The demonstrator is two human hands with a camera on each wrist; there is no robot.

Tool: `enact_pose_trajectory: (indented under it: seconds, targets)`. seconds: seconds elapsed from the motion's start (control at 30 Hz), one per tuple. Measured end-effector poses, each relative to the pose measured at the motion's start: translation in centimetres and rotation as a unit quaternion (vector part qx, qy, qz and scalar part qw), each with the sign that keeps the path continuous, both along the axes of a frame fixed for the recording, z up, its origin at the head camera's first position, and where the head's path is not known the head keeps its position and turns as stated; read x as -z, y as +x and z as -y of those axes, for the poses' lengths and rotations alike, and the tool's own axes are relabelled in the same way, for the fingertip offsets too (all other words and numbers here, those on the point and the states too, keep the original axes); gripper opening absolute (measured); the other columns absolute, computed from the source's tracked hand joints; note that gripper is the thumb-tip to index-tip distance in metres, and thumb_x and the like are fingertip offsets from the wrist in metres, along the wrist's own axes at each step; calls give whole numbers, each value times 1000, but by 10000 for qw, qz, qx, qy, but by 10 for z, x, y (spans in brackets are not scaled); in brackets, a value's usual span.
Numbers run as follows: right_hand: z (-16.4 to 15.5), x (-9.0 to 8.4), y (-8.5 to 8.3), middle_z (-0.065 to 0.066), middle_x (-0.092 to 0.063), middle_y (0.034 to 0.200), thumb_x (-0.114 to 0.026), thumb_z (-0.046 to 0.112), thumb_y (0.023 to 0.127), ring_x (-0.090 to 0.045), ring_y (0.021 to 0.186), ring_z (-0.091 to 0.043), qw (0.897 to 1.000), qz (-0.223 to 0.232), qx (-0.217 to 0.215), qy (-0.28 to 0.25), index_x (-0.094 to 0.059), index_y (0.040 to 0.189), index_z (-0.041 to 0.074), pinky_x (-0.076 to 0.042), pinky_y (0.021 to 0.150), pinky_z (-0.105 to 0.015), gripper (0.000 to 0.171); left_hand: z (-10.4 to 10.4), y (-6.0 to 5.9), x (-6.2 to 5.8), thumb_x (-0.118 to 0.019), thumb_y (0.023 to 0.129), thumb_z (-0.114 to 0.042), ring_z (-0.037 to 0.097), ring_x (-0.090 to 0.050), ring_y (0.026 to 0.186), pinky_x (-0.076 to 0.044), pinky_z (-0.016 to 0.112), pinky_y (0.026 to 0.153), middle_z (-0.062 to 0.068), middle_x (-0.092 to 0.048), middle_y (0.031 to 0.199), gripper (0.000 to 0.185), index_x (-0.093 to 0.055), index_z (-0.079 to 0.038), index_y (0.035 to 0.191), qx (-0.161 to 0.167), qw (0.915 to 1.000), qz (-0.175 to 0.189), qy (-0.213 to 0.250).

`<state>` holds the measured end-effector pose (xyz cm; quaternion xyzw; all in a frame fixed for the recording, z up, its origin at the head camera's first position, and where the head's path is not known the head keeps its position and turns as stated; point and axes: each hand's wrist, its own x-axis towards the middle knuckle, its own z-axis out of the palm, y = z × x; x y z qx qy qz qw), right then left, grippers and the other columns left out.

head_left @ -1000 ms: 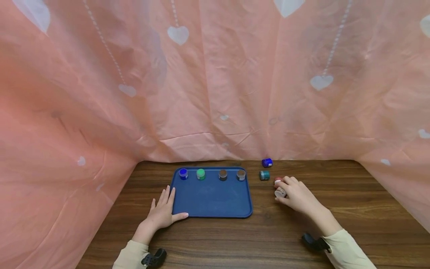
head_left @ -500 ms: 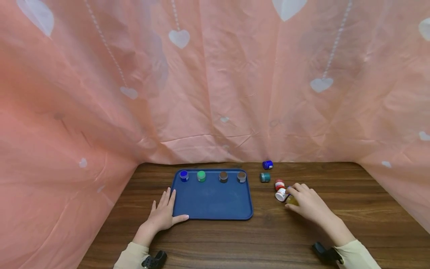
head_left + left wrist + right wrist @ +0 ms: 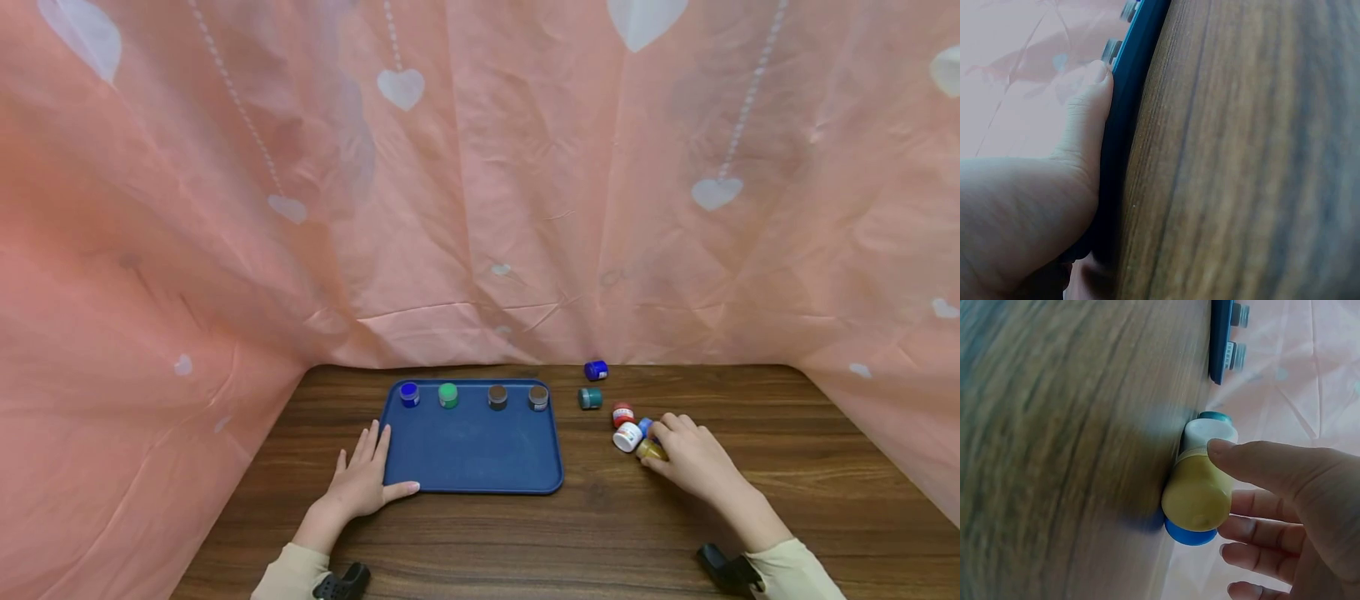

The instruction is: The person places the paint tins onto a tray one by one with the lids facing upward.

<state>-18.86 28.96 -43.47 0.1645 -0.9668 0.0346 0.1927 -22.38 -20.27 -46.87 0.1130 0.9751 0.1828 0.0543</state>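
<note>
The left hand (image 3: 360, 483) is being rested flat on the table (image 3: 600, 533), fingers straight, with the thumb pressed along the near left corner of the blue tray (image 3: 472, 454); nothing is being gripped by it. On the other side, the yellow jar (image 3: 651, 450) is being pinched by the right hand (image 3: 693, 462), thumb on top and fingers curled behind it. The jar is lying on its side on the table, well right of the tray, and it is being crowded by a white-lidded jar (image 3: 627, 437) and a blue-lidded jar (image 3: 645, 426), both touching or nearly touching it.

A slip is judged to be the main risk: the grip is being taken on a rounded wall, so the jar could be rolled out of the fingers. The neighbours could also be knocked and sent rolling across the table as it is being lifted.

Farther back, a red jar (image 3: 622, 413), a teal jar (image 3: 589, 398) and a dark blue jar (image 3: 596, 370) are lying loose. Four jars are standing along the tray's far rim and could be toppled if the tray is being nudged by the left hand.
</note>
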Motion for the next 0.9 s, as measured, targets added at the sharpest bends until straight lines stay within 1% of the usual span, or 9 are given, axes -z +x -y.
enact_pose_trajectory:
  seconds: [0.23, 0.33, 0.5, 0.67, 0.9]
  targets:
    - [2, 2, 1, 1, -54, 81, -83, 26, 70, -53, 78, -22, 9999, -6, -146, -81, -64, 81, 12, -38, 57, -34, 26, 0, 0, 1, -63, 79, -70, 42, -6, 151, -9, 74, 111, 22, -4, 163, 114, -13, -4, 157, -20, 10000, -21, -47]
    - [3, 2, 1, 1, -53, 82, -85, 26, 67, -52, 78, -21, 9998, 77, -189, 10, -64, 82, 13, -38, 58, -34, 29, 0, 0, 2, -63, 79, -70, 42, -6, 151, -8, 74, 111, 22, -5, 163, 114, -13, -4, 157, -17, 10000, -15, -29]
    - [6, 2, 2, 0, -53, 85, -88, 26, 63, -52, 81, -22, 9990, 311, -281, 158, -66, 88, 13, -41, 61, -36, 36, 0, 1, 1, -63, 78, -71, 43, -7, 151, -8, 74, 111, 23, -6, 163, 115, -14, -4, 157, -14, 10000, -22, 14]
    - [6, 2, 2, 1, -53, 86, -89, 24, 61, -53, 82, -22, 9987, 287, -378, 184, -67, 88, 15, -42, 62, -38, 37, 0, 0, 1, -64, 78, -69, 45, -8, 150, -8, 75, 110, 24, -7, 163, 114, -15, -2, 156, 16, 9999, -77, 80]
    - [5, 1, 2, 1, -55, 87, -90, 24, 60, -53, 82, -22, 9984, 271, -441, 208, -67, 89, 15, -42, 62, -37, 38, -1, -1, 2, -64, 78, -71, 43, -7, 151, -8, 74, 111, 22, -6, 163, 115, -13, -4, 157, -19, 9999, -103, 6]
